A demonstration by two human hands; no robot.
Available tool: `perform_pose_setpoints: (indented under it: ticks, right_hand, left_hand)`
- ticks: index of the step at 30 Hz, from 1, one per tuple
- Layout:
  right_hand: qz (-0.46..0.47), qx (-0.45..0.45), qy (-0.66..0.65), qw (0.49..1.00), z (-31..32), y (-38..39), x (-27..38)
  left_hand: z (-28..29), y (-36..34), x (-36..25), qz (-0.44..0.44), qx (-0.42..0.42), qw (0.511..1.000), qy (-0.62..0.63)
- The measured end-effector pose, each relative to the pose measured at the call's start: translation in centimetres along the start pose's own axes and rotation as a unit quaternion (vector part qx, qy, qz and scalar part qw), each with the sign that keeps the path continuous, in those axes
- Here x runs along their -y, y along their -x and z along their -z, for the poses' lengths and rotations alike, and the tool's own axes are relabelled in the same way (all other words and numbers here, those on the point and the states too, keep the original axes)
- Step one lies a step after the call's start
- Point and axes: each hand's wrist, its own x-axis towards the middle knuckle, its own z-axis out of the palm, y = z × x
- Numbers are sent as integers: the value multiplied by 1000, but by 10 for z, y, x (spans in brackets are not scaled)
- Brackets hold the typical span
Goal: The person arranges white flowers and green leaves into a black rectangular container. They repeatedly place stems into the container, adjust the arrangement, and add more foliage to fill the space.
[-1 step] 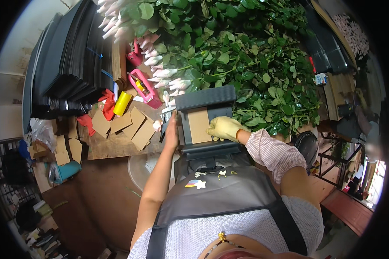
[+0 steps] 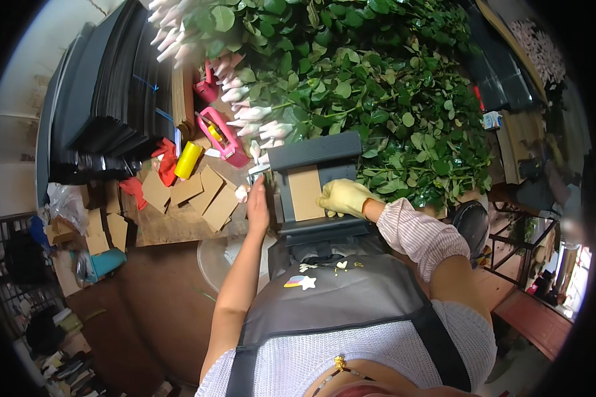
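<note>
In front of me lies a black corrugated sheet (image 2: pixel 314 151), its far and near edges folded up. A tan cardboard piece (image 2: pixel 304 192) rests flat on its middle. My right hand (image 2: pixel 344 197), in a pale yellow glove, has its fingers curled onto the cardboard's right edge. Just off the sheet's left side is my bare left hand (image 2: pixel 257 208), fingers stretched out and holding nothing that I can see. A small silver and dark tool (image 2: pixel 258 170), partly hidden, lies at its fingertips. Roses with white-wrapped heads (image 2: pixel 251 112) lie beyond.
Leafy stems (image 2: pixel 377 86) are heaped across the far side. Loose cardboard pieces (image 2: pixel 208 188), a yellow roll (image 2: pixel 189 160) and a pink tape dispenser (image 2: pixel 228 142) lie on the left of the wooden table (image 2: pixel 155 228). Black sheets (image 2: pixel 106 86) stand stacked at far left.
My left hand has shifted slightly left, away from the black sheet's edge. My right hand and the cardboard piece look unmoved.
</note>
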Motion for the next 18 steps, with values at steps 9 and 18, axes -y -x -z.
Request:
perform_pose_setpoints:
  ticks: [9,18]
  right_hand:
    - [81,3,108,991,15,16,9]
    - [193,-537,163,805,119,-30,-18]
  left_hand:
    - [-15,1,-89,-362,289,827,-318]
    - [-19,6,-106,-404,269,805,-341]
